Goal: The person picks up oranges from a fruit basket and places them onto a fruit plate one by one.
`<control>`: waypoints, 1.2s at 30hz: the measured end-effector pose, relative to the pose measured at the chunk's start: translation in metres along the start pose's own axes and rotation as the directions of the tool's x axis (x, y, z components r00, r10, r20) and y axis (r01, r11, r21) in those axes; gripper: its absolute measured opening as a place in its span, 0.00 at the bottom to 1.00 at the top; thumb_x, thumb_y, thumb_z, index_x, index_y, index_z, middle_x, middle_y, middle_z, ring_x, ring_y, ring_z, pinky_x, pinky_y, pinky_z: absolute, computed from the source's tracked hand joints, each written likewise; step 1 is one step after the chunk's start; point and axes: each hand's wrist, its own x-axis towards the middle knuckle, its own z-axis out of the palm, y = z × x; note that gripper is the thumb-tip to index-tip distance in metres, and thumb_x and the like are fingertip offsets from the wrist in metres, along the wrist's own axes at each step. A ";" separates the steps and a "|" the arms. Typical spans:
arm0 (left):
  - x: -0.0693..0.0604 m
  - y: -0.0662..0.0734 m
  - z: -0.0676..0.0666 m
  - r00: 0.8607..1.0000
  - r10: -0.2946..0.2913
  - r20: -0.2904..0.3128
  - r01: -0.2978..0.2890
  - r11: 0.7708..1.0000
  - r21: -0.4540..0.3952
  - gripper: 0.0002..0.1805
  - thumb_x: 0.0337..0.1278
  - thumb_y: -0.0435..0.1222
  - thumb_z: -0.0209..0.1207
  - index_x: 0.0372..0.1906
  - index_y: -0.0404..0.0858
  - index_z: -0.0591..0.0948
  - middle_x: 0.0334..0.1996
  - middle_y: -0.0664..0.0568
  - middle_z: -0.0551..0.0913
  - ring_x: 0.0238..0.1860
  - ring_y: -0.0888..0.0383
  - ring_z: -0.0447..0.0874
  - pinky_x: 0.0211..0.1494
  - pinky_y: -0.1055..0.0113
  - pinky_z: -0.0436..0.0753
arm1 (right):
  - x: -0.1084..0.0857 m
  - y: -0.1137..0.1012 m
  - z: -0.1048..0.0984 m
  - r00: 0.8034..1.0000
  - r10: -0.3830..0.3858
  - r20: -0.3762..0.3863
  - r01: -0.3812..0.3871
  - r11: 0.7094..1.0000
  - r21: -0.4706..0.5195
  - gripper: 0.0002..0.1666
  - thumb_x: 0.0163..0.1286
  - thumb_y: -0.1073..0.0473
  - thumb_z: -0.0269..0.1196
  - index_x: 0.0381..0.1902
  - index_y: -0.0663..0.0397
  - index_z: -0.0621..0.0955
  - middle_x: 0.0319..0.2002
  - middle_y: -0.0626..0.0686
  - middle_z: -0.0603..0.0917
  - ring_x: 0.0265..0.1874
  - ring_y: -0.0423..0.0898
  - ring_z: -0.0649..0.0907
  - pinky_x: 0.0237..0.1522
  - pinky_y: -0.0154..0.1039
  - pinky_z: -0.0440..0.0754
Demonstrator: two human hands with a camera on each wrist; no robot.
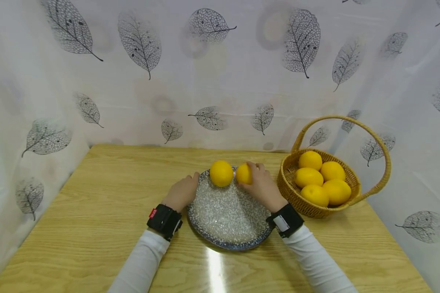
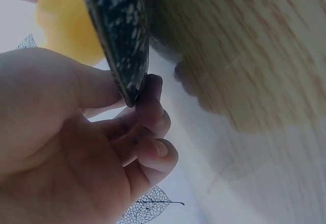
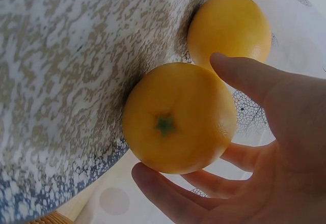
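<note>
Right hand [image 1: 262,185] grasping a smooth, orange-yellow, ball-shaped fruit [image 3: 170,122], thumb on its left side, fingers curved about its right. The fruit lies within this grip, over the far right part of a round, speckled grey-white plate [image 1: 227,215] with a dark blue rim. Its green, star-shaped stem mark [image 3: 164,124] faces back toward the wrist; the body is so nearly spherical that a long axis cannot be told. Just left of the grip, on the plate, a second orange-yellow round fruit [image 1: 221,173]; contact between the two cannot be judged. Farther left, the left hand [image 1: 181,192] pinches the plate's edge, thumb above, finger beneath. Right of the right-hand grip, a tan woven wicker basket [image 1: 297,199] with an arched handle [image 1: 339,117] contains five yellow-orange fruits [image 1: 310,160], some ovoid. Below, a pale wood-grain table [image 1: 132,175].
</note>
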 end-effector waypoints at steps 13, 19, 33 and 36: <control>0.000 0.000 0.000 1.000 0.005 0.000 -0.005 1.000 -0.005 0.27 0.76 0.25 0.43 0.75 0.28 0.62 0.63 0.27 0.76 0.61 0.37 0.81 0.62 0.46 0.82 | -0.003 0.001 -0.002 1.000 0.021 -0.004 -0.021 1.000 -0.002 0.47 0.67 0.48 0.70 0.76 0.59 0.64 0.67 0.72 0.70 0.56 0.69 0.79 0.48 0.60 0.85; -0.001 -0.001 0.000 0.999 0.034 -0.012 -0.034 0.999 -0.007 0.26 0.75 0.24 0.43 0.74 0.25 0.62 0.61 0.25 0.76 0.57 0.35 0.82 0.58 0.47 0.84 | -0.002 0.002 -0.002 1.000 0.029 0.004 -0.029 1.000 0.000 0.47 0.67 0.48 0.70 0.77 0.56 0.63 0.68 0.71 0.68 0.58 0.70 0.78 0.50 0.61 0.84; 0.000 -0.002 0.002 1.000 0.029 0.001 -0.029 1.000 -0.005 0.25 0.76 0.24 0.42 0.74 0.25 0.62 0.60 0.26 0.77 0.56 0.36 0.83 0.58 0.47 0.84 | -0.008 0.005 -0.007 1.000 0.007 -0.010 -0.007 1.000 -0.017 0.48 0.67 0.46 0.70 0.77 0.56 0.63 0.69 0.71 0.69 0.58 0.70 0.79 0.51 0.63 0.85; 0.000 -0.002 0.002 0.999 0.033 0.004 -0.033 0.999 -0.001 0.26 0.76 0.24 0.42 0.74 0.25 0.61 0.61 0.25 0.76 0.58 0.35 0.81 0.61 0.47 0.83 | -0.010 0.005 -0.010 1.000 -0.005 -0.009 0.005 1.000 -0.015 0.47 0.67 0.47 0.70 0.77 0.56 0.63 0.69 0.72 0.68 0.58 0.71 0.79 0.52 0.63 0.84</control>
